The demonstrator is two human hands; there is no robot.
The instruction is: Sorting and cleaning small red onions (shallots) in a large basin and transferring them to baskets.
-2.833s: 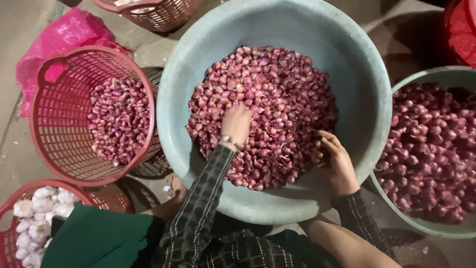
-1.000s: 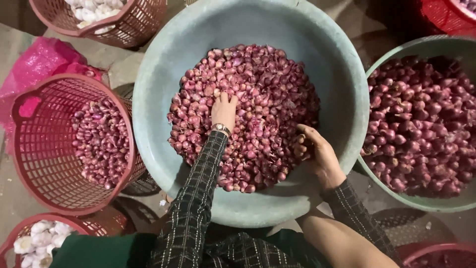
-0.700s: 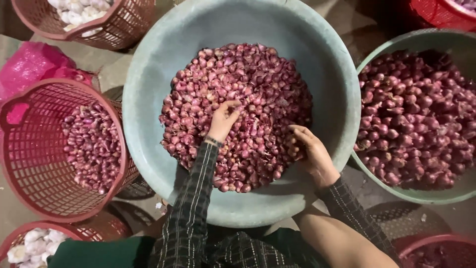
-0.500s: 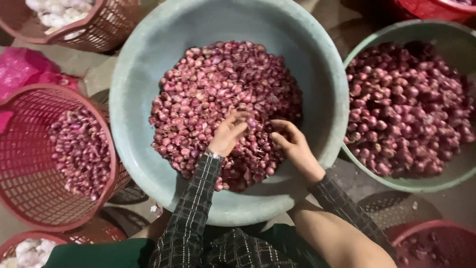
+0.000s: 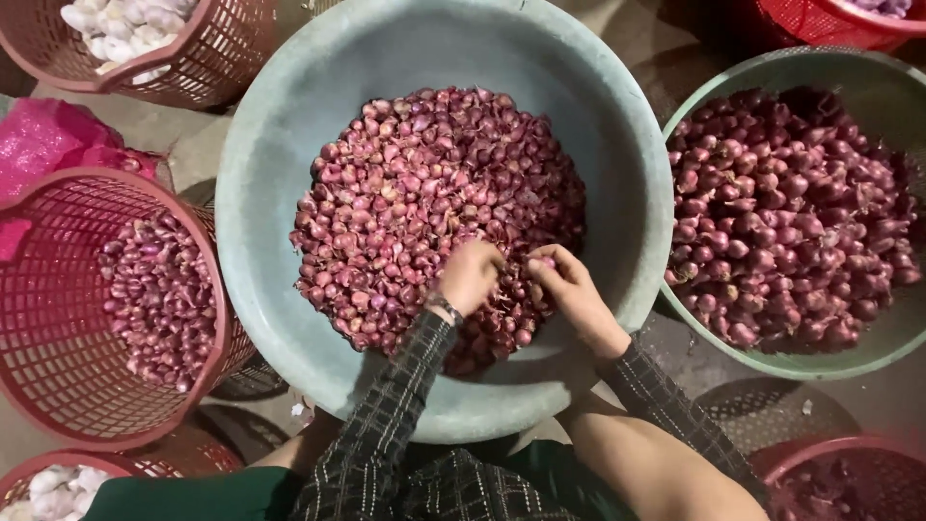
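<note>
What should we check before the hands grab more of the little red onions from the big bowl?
1. Both hands over the pile: ok. The left hand and right hand are close together on the red onions.
2. Onions left in the big bowl: ok, a thick heap remains.
3. Something held in the fingers: cannot tell, the fingers curl into the pile.
4. Room in the red basket on the left: ok, its onions cover only the bottom.
5. Room in the green bowl on the right: not ok, it is nearly full.
6. Sleeves out of the way: ok, both cuffs sit at the wrists.
</note>
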